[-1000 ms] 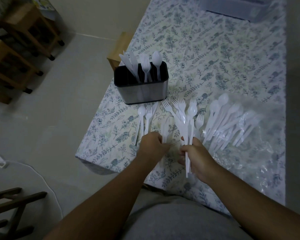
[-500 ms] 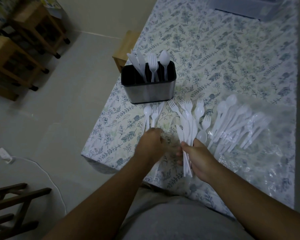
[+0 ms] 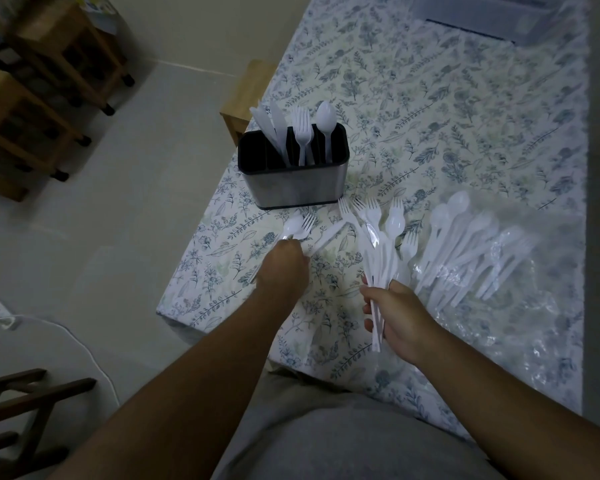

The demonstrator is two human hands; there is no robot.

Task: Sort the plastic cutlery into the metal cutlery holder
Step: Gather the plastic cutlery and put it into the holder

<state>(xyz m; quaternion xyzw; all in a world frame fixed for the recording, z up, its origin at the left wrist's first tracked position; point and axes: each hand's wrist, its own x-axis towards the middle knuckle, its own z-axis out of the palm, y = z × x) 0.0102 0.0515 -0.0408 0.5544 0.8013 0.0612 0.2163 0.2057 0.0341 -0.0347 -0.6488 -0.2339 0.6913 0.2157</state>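
The metal cutlery holder stands near the table's left edge, with white knives, forks and a spoon upright in it. My right hand is closed on a fanned bundle of white forks and spoons. My left hand rests on the table just below the holder, fingers closed on a spoon and fork that stick out toward the holder. A white knife lies flat between the hands.
A pile of white spoons lies on clear plastic wrap at the right. The floral tablecloth covers the table. A clear box sits at the far end. Wooden stools stand on the floor at left.
My left hand has slid left, away from the bundle, taking a spoon and fork with it. My right hand keeps hold of the bundle and has barely shifted.
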